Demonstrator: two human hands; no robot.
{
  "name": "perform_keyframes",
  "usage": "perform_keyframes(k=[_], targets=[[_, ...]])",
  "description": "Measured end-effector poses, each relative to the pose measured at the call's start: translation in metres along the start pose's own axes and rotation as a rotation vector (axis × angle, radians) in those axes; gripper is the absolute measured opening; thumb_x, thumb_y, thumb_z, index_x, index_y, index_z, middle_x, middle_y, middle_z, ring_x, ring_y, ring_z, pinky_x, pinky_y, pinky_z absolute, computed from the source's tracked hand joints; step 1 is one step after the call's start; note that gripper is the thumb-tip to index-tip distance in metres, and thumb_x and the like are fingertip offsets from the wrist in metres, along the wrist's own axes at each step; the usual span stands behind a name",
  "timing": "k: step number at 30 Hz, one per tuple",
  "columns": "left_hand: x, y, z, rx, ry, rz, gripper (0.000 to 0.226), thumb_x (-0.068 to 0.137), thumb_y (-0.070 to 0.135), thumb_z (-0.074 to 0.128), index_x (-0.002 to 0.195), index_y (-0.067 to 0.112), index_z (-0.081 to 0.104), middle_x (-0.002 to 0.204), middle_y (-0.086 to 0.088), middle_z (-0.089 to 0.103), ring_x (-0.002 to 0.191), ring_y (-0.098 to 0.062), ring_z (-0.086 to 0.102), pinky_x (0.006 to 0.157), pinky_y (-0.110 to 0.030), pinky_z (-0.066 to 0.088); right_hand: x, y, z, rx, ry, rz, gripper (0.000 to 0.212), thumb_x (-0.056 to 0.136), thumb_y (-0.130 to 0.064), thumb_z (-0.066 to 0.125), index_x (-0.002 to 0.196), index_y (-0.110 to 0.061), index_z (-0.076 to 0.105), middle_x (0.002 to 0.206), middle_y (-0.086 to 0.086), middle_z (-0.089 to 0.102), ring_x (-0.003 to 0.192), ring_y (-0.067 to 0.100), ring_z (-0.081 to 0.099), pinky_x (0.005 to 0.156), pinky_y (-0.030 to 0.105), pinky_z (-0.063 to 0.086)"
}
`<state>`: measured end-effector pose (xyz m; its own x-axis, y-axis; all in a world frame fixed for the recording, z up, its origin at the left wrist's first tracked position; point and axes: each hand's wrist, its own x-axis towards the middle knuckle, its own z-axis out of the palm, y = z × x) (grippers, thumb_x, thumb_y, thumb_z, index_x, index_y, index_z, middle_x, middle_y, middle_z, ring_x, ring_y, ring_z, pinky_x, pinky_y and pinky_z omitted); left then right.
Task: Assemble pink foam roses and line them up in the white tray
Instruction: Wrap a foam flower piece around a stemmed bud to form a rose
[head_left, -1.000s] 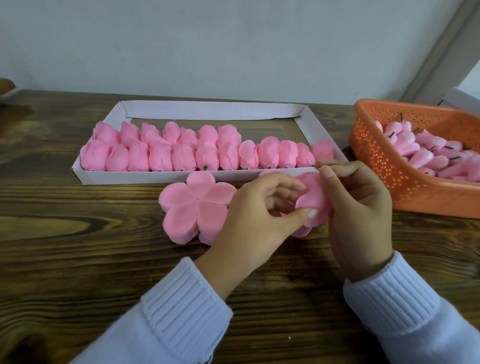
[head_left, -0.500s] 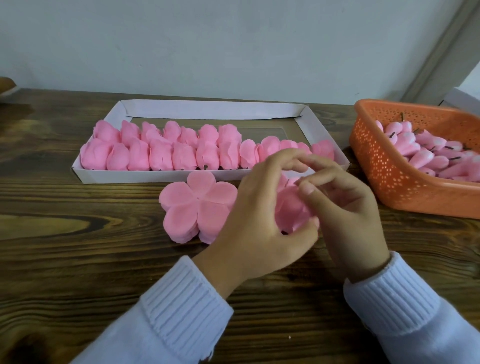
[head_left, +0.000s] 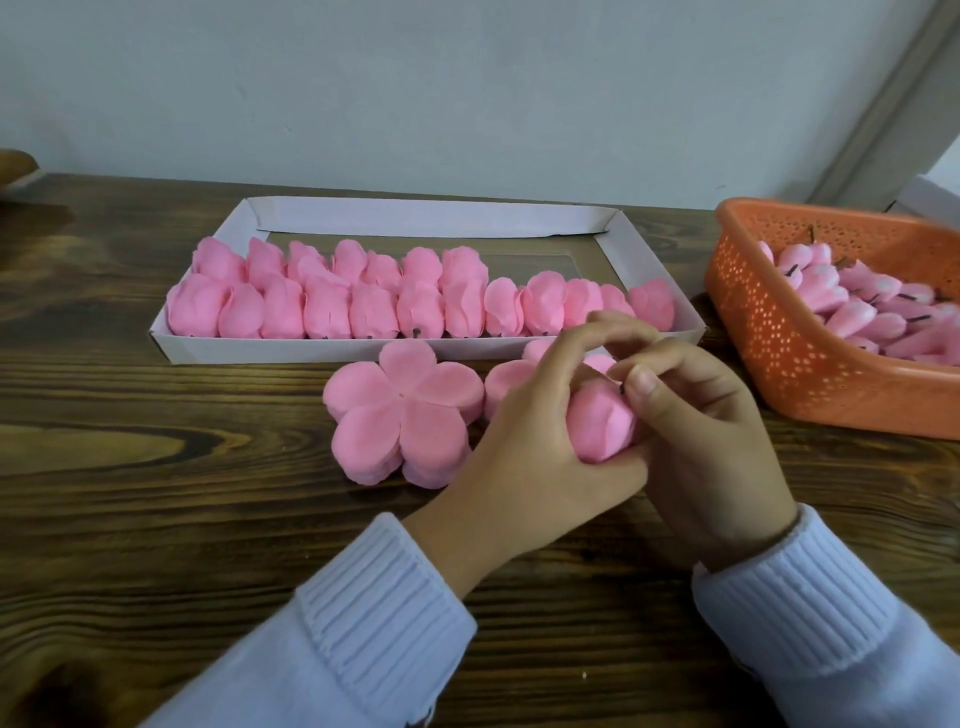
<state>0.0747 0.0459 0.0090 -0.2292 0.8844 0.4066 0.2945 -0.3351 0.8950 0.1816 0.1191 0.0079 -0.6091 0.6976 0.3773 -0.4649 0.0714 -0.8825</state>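
Note:
Both hands meet over the table in front of the white tray (head_left: 431, 218). My left hand (head_left: 530, 431) cups a pink foam rose (head_left: 600, 423), its fingers curled over the top. My right hand (head_left: 696, 421) holds the same rose from the right and pinches near its tip. The rose's petals are folded up around its core. Several finished pink roses (head_left: 337, 301) lie in rows inside the tray, mostly at its left and front. A stack of flat five-petal foam pieces (head_left: 400, 410) lies on the table left of my hands.
An orange perforated basket (head_left: 769, 332) with several pink buds on dark stems stands at the right. A second petal stack (head_left: 509, 384) lies partly hidden behind my left hand. The dark wooden table (head_left: 156, 519) meets a pale wall behind the tray.
The petals went from spread open between my hands to folded up around the core. My left hand closed round the rose and my right fingers moved to its tip.

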Motion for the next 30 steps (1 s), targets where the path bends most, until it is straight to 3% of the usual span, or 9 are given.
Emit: perform_keyframes(k=[5, 9, 12, 16, 20, 22, 24, 28, 30], targets=[[-0.002, -0.004, 0.002, 0.029, 0.017, -0.057, 0.059, 0.074, 0.009, 0.071, 0.124, 0.029, 0.048, 0.107, 0.013, 0.064, 0.097, -0.003, 0.063, 0.077, -0.032, 0.057, 0.001, -0.002, 0.003, -0.024, 0.045, 0.001, 0.022, 0.066, -0.041, 0.083, 0.07, -0.022, 0.074, 0.111, 0.0, 0.069, 0.111, 0.024, 0.061, 0.099, 0.047, 0.047], [-0.002, -0.006, 0.003, 0.055, 0.045, -0.04, 0.059, 0.074, 0.01, 0.07, 0.125, 0.029, 0.047, 0.107, 0.016, 0.062, 0.096, 0.002, 0.062, 0.076, -0.028, 0.057, 0.002, -0.005, 0.006, -0.028, 0.081, 0.01, 0.016, 0.069, -0.035, 0.081, 0.07, -0.021, 0.074, 0.107, -0.001, 0.07, 0.108, 0.021, 0.062, 0.097, 0.042, 0.049], [-0.002, -0.006, 0.004, 0.033, 0.115, -0.063, 0.06, 0.071, 0.02, 0.069, 0.124, 0.033, 0.044, 0.107, 0.019, 0.061, 0.097, 0.005, 0.062, 0.078, -0.02, 0.054, 0.007, -0.007, 0.01, -0.103, 0.104, 0.023, 0.011, 0.077, -0.016, 0.075, 0.069, -0.023, 0.074, 0.101, -0.003, 0.071, 0.104, 0.016, 0.064, 0.092, 0.034, 0.049], [-0.001, -0.004, 0.003, -0.133, 0.205, -0.117, 0.057, 0.067, 0.018, 0.068, 0.118, 0.031, 0.047, 0.098, 0.009, 0.068, 0.084, -0.014, 0.071, 0.068, -0.042, 0.06, 0.018, -0.014, 0.024, -0.136, 0.09, 0.007, 0.023, 0.08, -0.01, 0.062, 0.066, -0.024, 0.074, 0.093, -0.004, 0.072, 0.097, 0.01, 0.066, 0.082, 0.023, 0.052], [0.0, -0.002, 0.001, -0.157, 0.286, -0.088, 0.058, 0.067, 0.013, 0.07, 0.115, 0.033, 0.044, 0.089, 0.015, 0.069, 0.069, -0.004, 0.069, 0.054, -0.02, 0.054, 0.024, -0.014, 0.037, -0.202, 0.074, 0.056, 0.016, 0.083, -0.034, 0.062, 0.081, -0.023, 0.073, 0.093, 0.002, 0.072, 0.094, 0.021, 0.067, 0.064, 0.014, 0.05], [-0.003, -0.005, -0.005, -0.151, 0.349, -0.064, 0.062, 0.068, 0.009, 0.074, 0.116, 0.032, 0.043, 0.091, 0.005, 0.067, 0.073, -0.011, 0.07, 0.054, -0.021, 0.053, 0.022, -0.009, 0.04, -0.273, 0.039, 0.104, 0.04, 0.076, -0.048, 0.06, 0.1, -0.017, 0.066, 0.101, 0.009, 0.069, 0.098, 0.026, 0.067, 0.066, 0.023, 0.052], [-0.001, -0.001, -0.002, -0.087, 0.39, 0.03, 0.066, 0.072, -0.005, 0.07, 0.117, 0.035, 0.043, 0.096, 0.016, 0.064, 0.087, 0.003, 0.066, 0.066, -0.01, 0.05, 0.018, -0.004, 0.043, -0.321, -0.055, 0.155, 0.045, 0.075, -0.039, 0.068, 0.108, -0.009, 0.061, 0.103, 0.02, 0.066, 0.094, 0.026, 0.067, 0.076, 0.038, 0.056], [0.014, 0.003, 0.019, 0.201, 0.843, 0.04, 0.039, 0.091, 0.018, 0.042, 0.129, 0.021, 0.048, 0.089, 0.005, 0.063, 0.077, 0.007, 0.058, 0.068, -0.005, 0.041, 0.013, 0.0, 0.046, -0.281, -0.097, 0.199, 0.029, 0.08, -0.016, 0.068, 0.098, 0.006, 0.063, 0.091, 0.026, 0.068, 0.078, 0.015, 0.067, 0.067, 0.026, 0.055], [0.009, -0.003, 0.015, 0.076, 0.584, 0.064, 0.058, 0.083, 0.015, 0.054, 0.132, 0.039, 0.036, 0.088, 0.021, 0.059, 0.081, 0.015, 0.058, 0.069, -0.005, 0.045, 0.013, 0.001, 0.042, -0.257, -0.042, 0.191, 0.027, 0.082, -0.018, 0.065, 0.097, 0.005, 0.066, 0.088, 0.022, 0.071, 0.077, 0.016, 0.069, 0.065, 0.026, 0.055]])
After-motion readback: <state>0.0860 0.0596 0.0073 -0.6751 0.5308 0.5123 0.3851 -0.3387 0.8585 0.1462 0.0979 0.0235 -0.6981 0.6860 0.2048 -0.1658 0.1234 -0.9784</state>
